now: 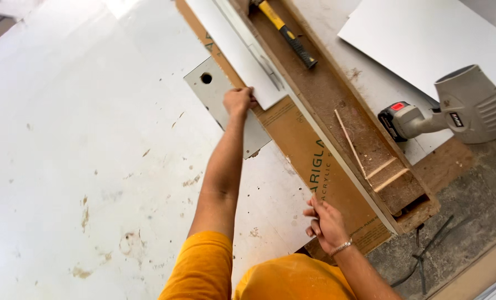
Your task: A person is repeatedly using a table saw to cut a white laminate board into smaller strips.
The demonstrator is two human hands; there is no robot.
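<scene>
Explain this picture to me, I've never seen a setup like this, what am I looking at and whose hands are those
There is no machine here: a person in a yellow shirt wears a camera on the head, so the one picture looks straight down at their own two bare hands.

The left hand reaches far forward and presses on a long brown paper-covered sheet, beside a grey plate with a round hole. The right hand, with a metal bracelet, grips the near end of that sheet.

Everything lies on a large stained white board. Further right sit a wooden frame with a yellow-handled hammer on it, and a grey cordless power tool.
</scene>
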